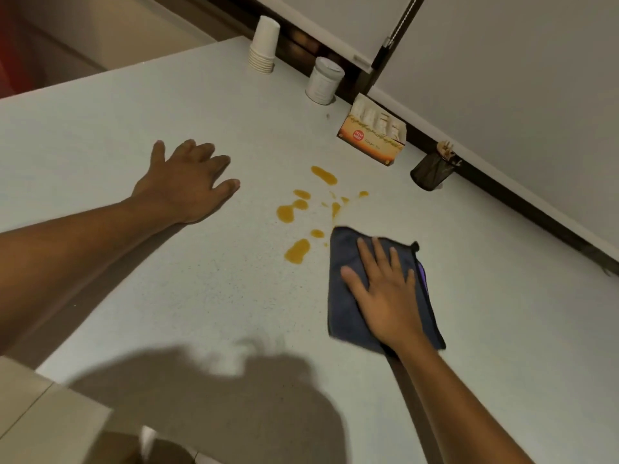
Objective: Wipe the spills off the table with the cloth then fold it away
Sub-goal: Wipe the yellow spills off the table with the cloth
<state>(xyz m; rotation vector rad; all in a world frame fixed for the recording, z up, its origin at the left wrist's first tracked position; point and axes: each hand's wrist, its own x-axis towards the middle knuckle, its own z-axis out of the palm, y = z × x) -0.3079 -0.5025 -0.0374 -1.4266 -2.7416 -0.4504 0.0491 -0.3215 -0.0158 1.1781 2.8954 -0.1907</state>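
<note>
Our right hand (385,293) lies spread flat on the folded dark blue cloth (348,316), just beside the orange spills (298,250). Our left hand (187,182) rests open on the white table (167,296), holding nothing.

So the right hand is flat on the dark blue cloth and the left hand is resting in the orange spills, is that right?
Not quite. The head view shows the left hand on bare white table, clear of the orange spills. The right hand is flat on the dark blue cloth.

Table (201,105): pale grey, finely speckled. Spills (296,251) on it: orange-yellow. Cloth (345,313) beside the spills: dark blue, purple edge. Beyond the spills, cups (264,45): white.
</note>
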